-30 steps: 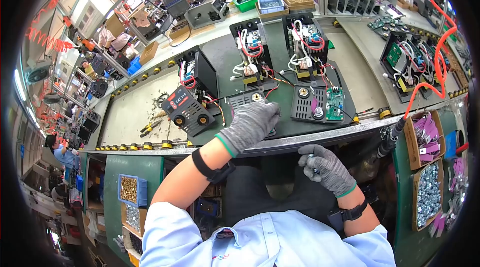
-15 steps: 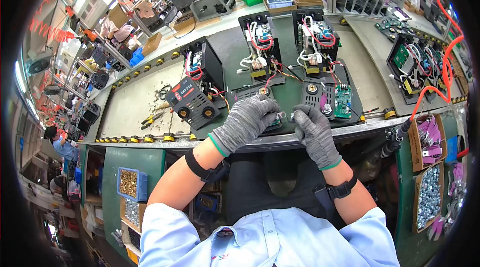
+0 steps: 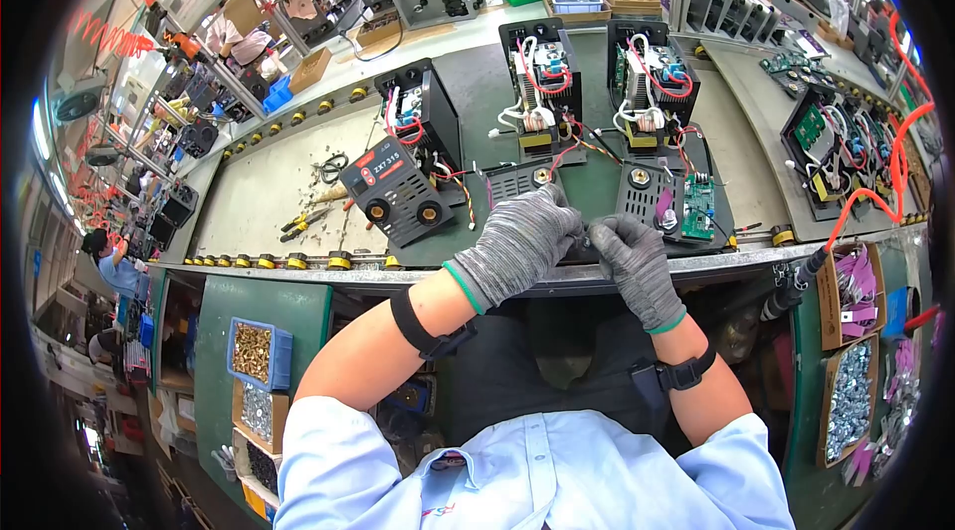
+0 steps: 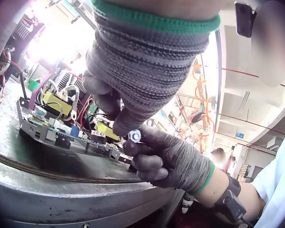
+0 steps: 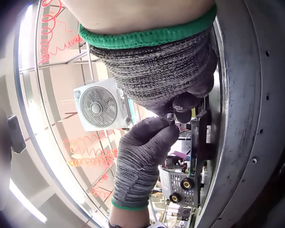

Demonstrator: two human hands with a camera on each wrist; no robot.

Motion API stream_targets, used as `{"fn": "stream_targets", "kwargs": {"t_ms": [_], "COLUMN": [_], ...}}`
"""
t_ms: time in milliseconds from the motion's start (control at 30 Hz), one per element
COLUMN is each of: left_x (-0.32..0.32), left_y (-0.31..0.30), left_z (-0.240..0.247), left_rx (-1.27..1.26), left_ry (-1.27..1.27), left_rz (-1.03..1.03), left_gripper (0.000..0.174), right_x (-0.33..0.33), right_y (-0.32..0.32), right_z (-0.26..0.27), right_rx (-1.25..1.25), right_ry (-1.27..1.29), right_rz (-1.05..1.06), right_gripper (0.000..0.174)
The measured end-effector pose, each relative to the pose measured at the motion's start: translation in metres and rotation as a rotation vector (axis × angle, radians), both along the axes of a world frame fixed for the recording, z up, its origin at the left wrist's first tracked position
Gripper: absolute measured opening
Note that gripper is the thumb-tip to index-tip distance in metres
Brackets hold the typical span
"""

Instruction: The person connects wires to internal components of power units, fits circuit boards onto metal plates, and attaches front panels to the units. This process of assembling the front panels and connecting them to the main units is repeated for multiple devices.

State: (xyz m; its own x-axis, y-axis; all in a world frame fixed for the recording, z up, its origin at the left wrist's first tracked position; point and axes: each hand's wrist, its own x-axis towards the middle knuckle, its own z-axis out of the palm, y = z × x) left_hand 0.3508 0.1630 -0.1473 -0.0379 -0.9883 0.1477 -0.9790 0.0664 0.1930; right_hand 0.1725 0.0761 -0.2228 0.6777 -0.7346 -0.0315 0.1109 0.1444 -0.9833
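Observation:
Close together above the bench's front edge, the gloved left hand [image 3: 517, 242] and right hand [image 3: 639, 271] meet at the fingertips. In the left wrist view a small bolt [image 4: 135, 136] with a washer round it shows end-on between the left hand [image 4: 142, 71] and right hand [image 4: 178, 161]. The right hand [image 5: 152, 71] pinches the bolt [image 5: 170, 117], while the left hand [image 5: 140, 164] pinches at the washer, mostly hidden by fingers. Just behind the left hand lies a slotted black panel [image 3: 507, 184]; another panel [image 3: 645, 194] with a green board [image 3: 699, 207] is beyond the right hand.
Open-sided units with wires [image 3: 542, 83] stand behind the panels. A printed front panel [image 3: 398, 194] leans at left, near pliers [image 3: 303, 224]. Boxes of purple pieces [image 3: 854, 296] and metal hardware [image 3: 849, 401] sit at right; a blue bin [image 3: 261, 353] is at left. A red coiled hose hangs at right.
The right hand has risen from in front of the lap to the left hand's fingertips. The left hand has shifted off the slotted panel, and the ring-shaped washer it showed is now at the bolt.

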Motion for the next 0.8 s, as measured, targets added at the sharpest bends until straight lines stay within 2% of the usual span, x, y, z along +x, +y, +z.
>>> {"fn": "stream_targets", "kwargs": {"t_ms": [33, 100, 233, 300, 333, 400, 433, 467, 533, 567, 600, 667, 700, 800], "left_x": [-0.001, -0.006, -0.012, -0.02, -0.023, -0.026, -0.018, -0.008, 0.012, 0.024, 0.033, 0.052, 0.057, 0.067], "left_y": [-0.001, -0.003, -0.001, 0.013, 0.023, 0.051, 0.064, 0.073, 0.089, 0.092, 0.09, 0.078, 0.071, 0.047], "left_z": [-0.001, -0.004, -0.006, -0.01, -0.009, -0.004, -0.012, -0.016, -0.023, -0.033, -0.043, -0.051, -0.046, -0.034], "left_rx": [0.0, 0.048, 0.051, -0.157, -0.159, -0.297, -0.32, -0.316, -0.36, -0.289, -0.29, -0.15, -0.154, 0.086], "left_ry": [0.0, -0.023, -0.003, 0.111, 0.104, 0.2, 0.207, 0.206, 0.228, 0.162, 0.163, 0.28, 0.279, 0.548], "left_rz": [0.0, 0.045, 0.04, 0.033, 0.039, 0.054, 0.067, 0.067, 0.177, 0.205, 0.208, 0.126, 0.124, 0.07], "left_gripper": [0.016, 0.015, 0.019, 0.025, 0.025, 0.034, 0.045, 0.045, 0.06, 0.088, 0.088, 0.114, 0.114, 0.126], "right_x": [-0.001, -0.005, -0.006, -0.012, -0.016, -0.028, -0.032, -0.036, -0.042, -0.042, -0.04, -0.03, -0.025, -0.011], "right_y": [0.002, 0.006, 0.007, 0.002, 0.002, 0.006, 0.007, 0.008, 0.013, 0.014, 0.016, 0.021, 0.023, 0.028], "right_z": [0.002, 0.007, 0.005, 0.007, 0.01, 0.014, 0.005, 0.004, 0.006, 0.006, 0.004, -0.007, -0.013, -0.018], "right_rx": [0.0, -0.183, -0.25, -0.229, -0.23, -0.086, -0.047, -0.043, 0.057, 0.052, 0.052, -0.031, -0.048, 0.034], "right_ry": [0.0, 0.059, 0.016, 0.076, 0.07, 0.077, 0.005, 0.004, -0.098, -0.066, -0.065, 0.02, 0.023, -0.006], "right_rz": [0.0, 0.005, 0.006, 0.074, 0.079, 0.091, 0.06, 0.06, -0.02, -0.055, -0.051, -0.131, -0.145, -0.18], "right_gripper": [0.026, 0.025, 0.024, 0.023, 0.023, 0.024, 0.026, 0.026, 0.027, 0.026, 0.026, 0.024, 0.024, 0.024]}}
